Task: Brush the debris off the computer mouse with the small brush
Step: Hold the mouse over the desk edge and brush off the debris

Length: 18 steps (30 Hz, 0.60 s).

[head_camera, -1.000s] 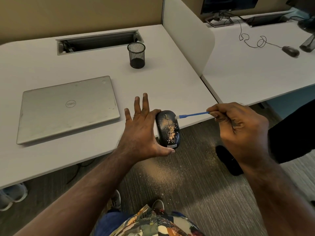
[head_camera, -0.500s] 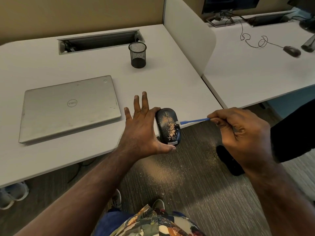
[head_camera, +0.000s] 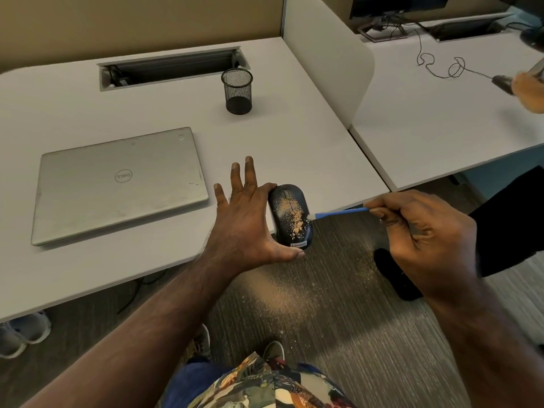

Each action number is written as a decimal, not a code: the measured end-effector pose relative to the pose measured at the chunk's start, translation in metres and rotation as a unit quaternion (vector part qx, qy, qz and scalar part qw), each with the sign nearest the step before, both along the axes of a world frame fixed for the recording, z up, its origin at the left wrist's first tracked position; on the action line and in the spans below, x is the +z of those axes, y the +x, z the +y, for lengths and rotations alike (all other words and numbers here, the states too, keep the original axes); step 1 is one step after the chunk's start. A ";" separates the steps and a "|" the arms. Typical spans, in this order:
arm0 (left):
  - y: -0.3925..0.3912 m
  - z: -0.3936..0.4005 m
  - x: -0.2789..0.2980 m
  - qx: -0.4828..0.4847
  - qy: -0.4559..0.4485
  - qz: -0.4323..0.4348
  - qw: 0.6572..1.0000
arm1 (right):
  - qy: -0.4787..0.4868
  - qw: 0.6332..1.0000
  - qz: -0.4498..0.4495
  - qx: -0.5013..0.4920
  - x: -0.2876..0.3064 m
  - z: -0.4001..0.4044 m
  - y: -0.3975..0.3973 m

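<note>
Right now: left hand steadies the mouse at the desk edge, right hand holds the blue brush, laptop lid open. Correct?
Not quite. The head view shows the laptop closed. The left hand steadies the mouse; the right hand holds the blue brush.

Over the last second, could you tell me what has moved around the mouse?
The right hand drew the small brush down the mouse's right side, from near the wheel toward the debris. The left hand stayed braced against the mouse; the laptop and mesh cup did not move.
</note>
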<state>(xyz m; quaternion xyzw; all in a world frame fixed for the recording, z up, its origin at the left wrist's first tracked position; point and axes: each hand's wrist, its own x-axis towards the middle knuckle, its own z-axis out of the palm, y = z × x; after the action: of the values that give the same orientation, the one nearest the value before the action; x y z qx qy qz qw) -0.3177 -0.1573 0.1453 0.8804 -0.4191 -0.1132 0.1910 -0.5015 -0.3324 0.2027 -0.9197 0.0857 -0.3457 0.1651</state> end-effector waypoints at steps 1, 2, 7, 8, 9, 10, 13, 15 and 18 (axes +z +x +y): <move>0.000 0.000 0.000 0.001 -0.003 0.001 1.000 | 0.003 1.000 -0.006 0.000 0.000 0.001 0.001; -0.001 -0.001 0.000 0.002 -0.004 0.003 1.000 | 0.004 1.000 -0.010 0.001 0.000 0.001 0.001; -0.001 -0.002 0.001 0.008 -0.003 0.006 1.000 | -0.006 1.000 0.009 0.007 -0.001 0.001 -0.001; 0.000 -0.001 0.002 0.009 -0.002 0.006 1.000 | -0.005 1.000 0.012 0.006 -0.001 0.000 -0.003; 0.000 -0.001 0.002 0.010 -0.002 0.006 1.000 | 0.003 1.000 0.012 0.003 -0.001 0.000 -0.004; 0.001 -0.001 0.003 0.011 -0.002 0.006 1.000 | 0.020 1.000 0.006 -0.002 -0.001 0.000 -0.006; 0.001 -0.002 0.003 0.015 0.000 0.003 1.000 | 0.097 0.995 -0.021 -0.011 0.000 0.004 -0.009; 0.002 -0.003 0.002 0.016 -0.004 0.001 1.000 | 0.120 0.993 -0.008 -0.004 0.000 0.008 -0.009; 0.002 -0.004 0.002 0.017 -0.008 -0.001 1.000 | 0.127 0.991 0.030 0.018 -0.004 0.014 -0.009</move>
<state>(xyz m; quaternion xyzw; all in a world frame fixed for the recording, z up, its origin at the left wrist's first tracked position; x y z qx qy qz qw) -0.3159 -0.1608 0.1469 0.8860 -0.4050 -0.1062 0.1995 -0.5105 -0.3184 0.1991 -0.9025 0.1175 -0.3017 0.2842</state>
